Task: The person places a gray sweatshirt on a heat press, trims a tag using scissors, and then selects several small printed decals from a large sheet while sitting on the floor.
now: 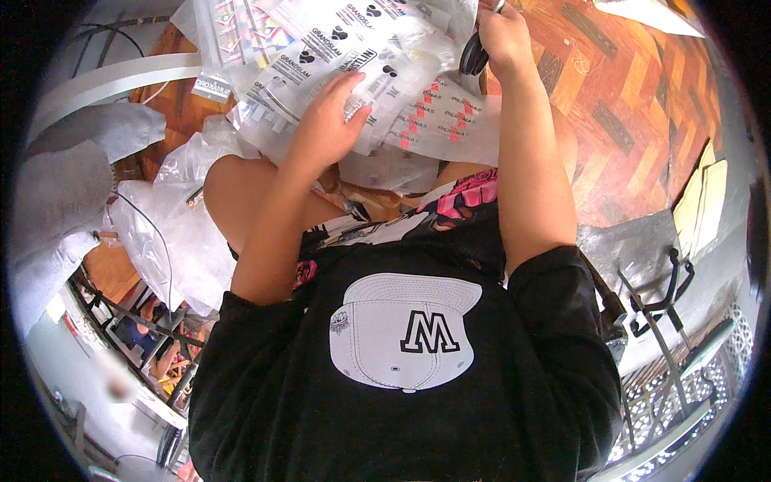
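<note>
My left hand (pixel 334 117) lies with its fingers apart on a pile of translucent printed sheets (pixel 301 66) in front of me. Black lettering and logos cover most of these sheets. One sheet with red and black print (pixel 443 117) reaches to the right, across my lap. At the pile's upper right, my right hand (pixel 505 36) is closed around scissors with black handles (pixel 474 55); part of their metal shows at the top edge. The blades are mostly hidden. Some sheets at the upper left carry small coloured prints (pixel 241 30).
Clear plastic bags (pixel 181 223) lie beside my left knee. Grey cloths (pixel 66 181) are at the far left, near a curved white bar (pixel 120 78). Brown paper pieces (pixel 702 199) and a black metal frame (pixel 662 301) stand right, past the parquet floor (pixel 614 120). Another person is partly visible lower left.
</note>
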### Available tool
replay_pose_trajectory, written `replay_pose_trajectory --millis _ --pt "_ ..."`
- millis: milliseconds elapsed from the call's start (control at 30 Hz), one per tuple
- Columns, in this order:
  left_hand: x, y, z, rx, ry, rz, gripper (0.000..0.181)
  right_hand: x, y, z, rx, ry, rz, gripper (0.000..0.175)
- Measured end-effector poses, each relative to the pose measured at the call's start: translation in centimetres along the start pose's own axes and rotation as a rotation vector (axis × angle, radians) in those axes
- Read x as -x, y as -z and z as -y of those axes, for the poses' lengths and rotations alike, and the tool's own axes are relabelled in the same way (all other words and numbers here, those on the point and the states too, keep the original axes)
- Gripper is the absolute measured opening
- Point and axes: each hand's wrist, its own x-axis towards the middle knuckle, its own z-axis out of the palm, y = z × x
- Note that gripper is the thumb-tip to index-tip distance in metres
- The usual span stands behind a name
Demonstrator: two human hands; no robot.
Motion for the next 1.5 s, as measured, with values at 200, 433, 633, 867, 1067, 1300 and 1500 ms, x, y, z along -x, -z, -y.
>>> replay_pose_trajectory --millis 200,433,633,867,1067,1300,1500 --pt "0.8 -0.6 0.7 -0.053 0.020 0.015 0.038 0.4 0.2 0.7 -0.017 -0.075 -0.075 0.023" --pt "1.3 -1.2 0.5 -0.117 -0.001 -0.017 0.033 -0.3 0.5 -0.3 -0.212 -0.103 -0.113 0.018" --pt "2.1 -1.5 0.0 -0.042 -0.110 -0.190 0.020 -1.4 0.4 -1.7 0.179 -0.069 -0.198 0.035" --pt "4.8 -0.1 -0.4 0.003 -0.125 -0.456 0.016 -2.9 0.3 -4.5 0.172 -0.043 -0.062 0.039" --pt "6.1 1.1 0.4 -0.029 -0.017 -0.478 0.012 -2.4 0.3 -4.3 -0.007 -0.092 0.097 0.037" --pt "5.2 -1.5 0.0 0.613 0.702 -0.386 0.022 -1.2 0.6 -2.4 -0.081 -0.078 0.127 0.039" --pt "4.6 -2.3 -2.1 1.088 0.890 -0.214 0.034 -0.2 0.7 -0.4 0.032 -0.104 0.059 0.036"
